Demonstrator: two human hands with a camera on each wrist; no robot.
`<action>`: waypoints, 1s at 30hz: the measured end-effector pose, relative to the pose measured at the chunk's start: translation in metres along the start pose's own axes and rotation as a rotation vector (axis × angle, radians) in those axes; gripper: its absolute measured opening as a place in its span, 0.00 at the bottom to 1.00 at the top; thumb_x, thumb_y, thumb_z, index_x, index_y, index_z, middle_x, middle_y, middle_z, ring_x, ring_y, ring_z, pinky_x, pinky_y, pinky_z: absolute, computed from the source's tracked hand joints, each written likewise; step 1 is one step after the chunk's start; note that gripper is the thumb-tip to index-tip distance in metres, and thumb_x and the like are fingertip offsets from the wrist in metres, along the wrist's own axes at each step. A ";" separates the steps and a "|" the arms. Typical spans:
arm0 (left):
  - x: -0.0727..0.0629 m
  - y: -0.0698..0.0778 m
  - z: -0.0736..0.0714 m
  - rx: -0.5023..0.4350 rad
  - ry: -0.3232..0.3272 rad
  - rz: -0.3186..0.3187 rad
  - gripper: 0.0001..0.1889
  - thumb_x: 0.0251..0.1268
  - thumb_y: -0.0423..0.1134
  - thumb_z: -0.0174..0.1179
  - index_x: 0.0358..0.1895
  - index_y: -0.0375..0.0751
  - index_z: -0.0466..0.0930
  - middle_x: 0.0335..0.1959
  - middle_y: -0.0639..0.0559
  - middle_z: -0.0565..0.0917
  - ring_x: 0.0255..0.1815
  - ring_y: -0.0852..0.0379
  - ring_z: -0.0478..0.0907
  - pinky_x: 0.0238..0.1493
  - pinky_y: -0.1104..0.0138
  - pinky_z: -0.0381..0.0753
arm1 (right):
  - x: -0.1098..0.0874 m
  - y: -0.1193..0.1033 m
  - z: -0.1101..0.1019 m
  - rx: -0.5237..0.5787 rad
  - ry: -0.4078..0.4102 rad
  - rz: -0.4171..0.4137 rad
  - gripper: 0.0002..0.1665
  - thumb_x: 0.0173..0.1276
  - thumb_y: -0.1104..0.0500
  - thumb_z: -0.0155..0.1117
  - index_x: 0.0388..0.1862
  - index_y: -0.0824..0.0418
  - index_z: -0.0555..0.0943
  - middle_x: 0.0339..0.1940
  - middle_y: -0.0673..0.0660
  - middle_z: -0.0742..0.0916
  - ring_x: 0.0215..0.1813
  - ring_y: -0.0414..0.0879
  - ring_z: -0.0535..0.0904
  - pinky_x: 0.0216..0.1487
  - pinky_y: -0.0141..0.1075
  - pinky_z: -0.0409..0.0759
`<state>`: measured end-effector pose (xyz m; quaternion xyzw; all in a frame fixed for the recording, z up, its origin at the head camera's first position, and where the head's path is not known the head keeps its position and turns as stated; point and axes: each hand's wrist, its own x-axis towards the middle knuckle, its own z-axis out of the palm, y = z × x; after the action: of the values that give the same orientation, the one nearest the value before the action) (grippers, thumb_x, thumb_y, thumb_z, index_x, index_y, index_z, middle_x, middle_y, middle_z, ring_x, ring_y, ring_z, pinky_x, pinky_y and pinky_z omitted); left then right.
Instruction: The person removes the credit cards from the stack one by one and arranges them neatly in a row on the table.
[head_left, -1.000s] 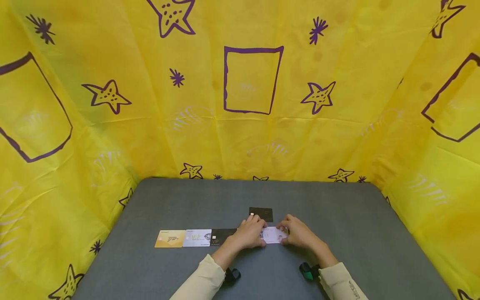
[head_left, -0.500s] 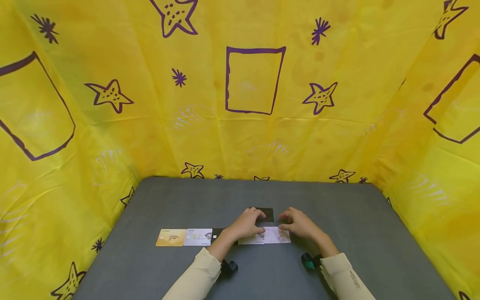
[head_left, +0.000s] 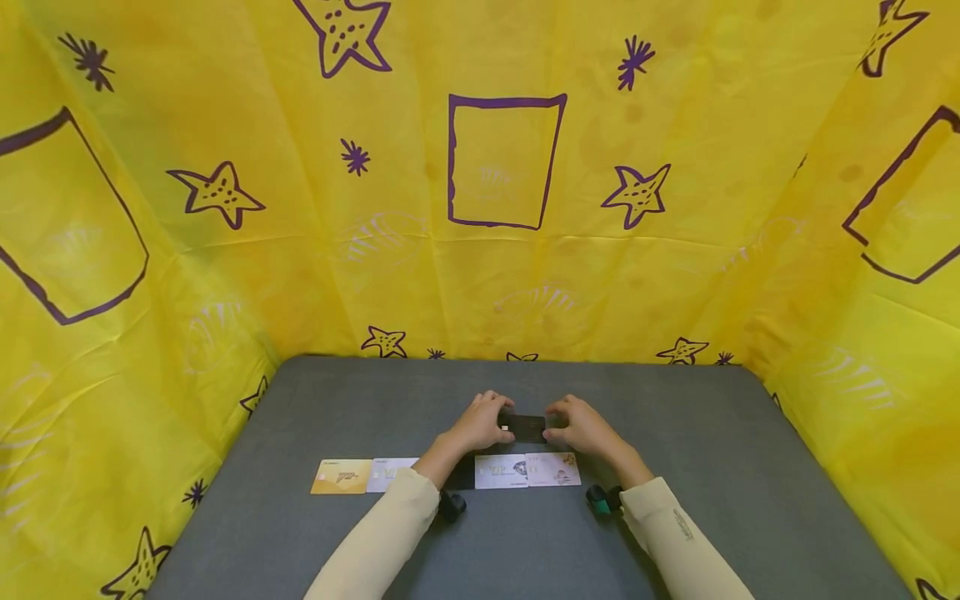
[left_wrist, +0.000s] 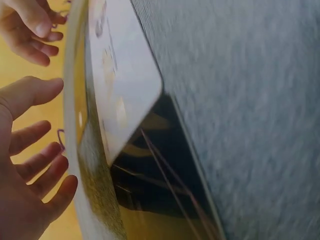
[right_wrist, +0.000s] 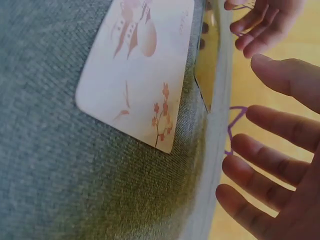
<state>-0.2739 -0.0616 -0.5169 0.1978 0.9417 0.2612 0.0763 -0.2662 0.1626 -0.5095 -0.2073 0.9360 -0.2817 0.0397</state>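
A black card [head_left: 524, 428] with a small pale chip lies flat on the grey table, behind a row of cards. At its left end is my left hand [head_left: 482, 421], thumb and fingers spread around the corner. My right hand [head_left: 582, 423] is placed likewise at the opposite end. Both wrist views show loosely bent, separated fingers [left_wrist: 42, 160]. In front of the hands lie a white VIP card [head_left: 500, 472] and a white card with a flower print [right_wrist: 135, 75], edges meeting. Left of these, another black card [left_wrist: 155, 160] is mostly hidden by my left forearm.
The row continues leftward with a second white VIP card [head_left: 388, 473], partly behind the sleeve, and a gold card [head_left: 341, 477]. A yellow cloth [head_left: 510, 283] with purple drawings encloses the grey table [head_left: 675, 417] at the back and sides.
Both hands have left the white flower-print card and moved away from me to the ends of the single black card behind it. The cards lie where they were.
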 end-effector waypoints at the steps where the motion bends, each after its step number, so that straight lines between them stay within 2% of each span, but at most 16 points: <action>1: 0.001 -0.001 0.000 -0.001 -0.005 -0.002 0.29 0.53 0.43 0.71 0.60 0.42 0.76 0.58 0.44 0.75 0.59 0.46 0.69 0.61 0.53 0.71 | 0.001 -0.001 0.001 -0.011 -0.001 -0.003 0.24 0.58 0.55 0.72 0.51 0.66 0.83 0.46 0.61 0.83 0.48 0.55 0.79 0.53 0.53 0.75; 7: 0.007 -0.005 0.000 0.057 -0.061 -0.001 0.31 0.52 0.44 0.72 0.62 0.43 0.75 0.58 0.46 0.75 0.59 0.47 0.69 0.61 0.52 0.69 | 0.009 -0.001 0.009 -0.091 -0.034 -0.023 0.27 0.55 0.53 0.76 0.51 0.65 0.83 0.47 0.60 0.83 0.48 0.53 0.78 0.52 0.50 0.76; 12: 0.009 -0.004 0.003 0.103 -0.089 -0.007 0.31 0.52 0.45 0.72 0.62 0.43 0.76 0.55 0.48 0.76 0.55 0.50 0.69 0.58 0.55 0.69 | 0.014 -0.002 0.014 -0.126 -0.073 -0.025 0.29 0.53 0.53 0.78 0.52 0.64 0.82 0.50 0.60 0.82 0.52 0.56 0.77 0.54 0.51 0.75; 17: 0.010 -0.004 0.004 0.120 -0.087 0.003 0.28 0.53 0.45 0.72 0.59 0.42 0.79 0.51 0.48 0.77 0.50 0.51 0.69 0.55 0.57 0.70 | 0.016 -0.001 0.017 -0.141 -0.075 -0.073 0.30 0.53 0.55 0.77 0.53 0.66 0.82 0.51 0.62 0.82 0.52 0.58 0.76 0.55 0.52 0.75; 21: 0.009 -0.003 0.003 0.151 -0.077 0.015 0.26 0.53 0.46 0.72 0.56 0.42 0.81 0.49 0.49 0.78 0.49 0.53 0.70 0.55 0.58 0.71 | 0.017 -0.001 0.019 -0.173 -0.049 -0.132 0.28 0.53 0.53 0.77 0.51 0.66 0.83 0.47 0.60 0.83 0.48 0.55 0.76 0.51 0.49 0.76; 25: 0.008 0.000 0.003 0.226 -0.058 0.028 0.25 0.51 0.48 0.72 0.53 0.43 0.82 0.49 0.49 0.79 0.49 0.52 0.72 0.54 0.59 0.73 | 0.020 0.000 0.021 -0.150 -0.073 -0.112 0.27 0.53 0.55 0.78 0.51 0.64 0.83 0.45 0.58 0.82 0.47 0.53 0.76 0.52 0.49 0.75; 30: 0.006 0.003 0.002 0.261 -0.058 0.016 0.25 0.52 0.50 0.71 0.53 0.44 0.82 0.49 0.50 0.79 0.49 0.52 0.72 0.54 0.58 0.74 | 0.025 0.001 0.021 -0.204 -0.118 -0.115 0.29 0.54 0.53 0.77 0.54 0.63 0.82 0.41 0.55 0.79 0.44 0.48 0.73 0.48 0.44 0.74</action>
<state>-0.2780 -0.0560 -0.5177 0.2210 0.9635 0.1313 0.0751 -0.2854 0.1429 -0.5264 -0.2799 0.9423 -0.1743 0.0571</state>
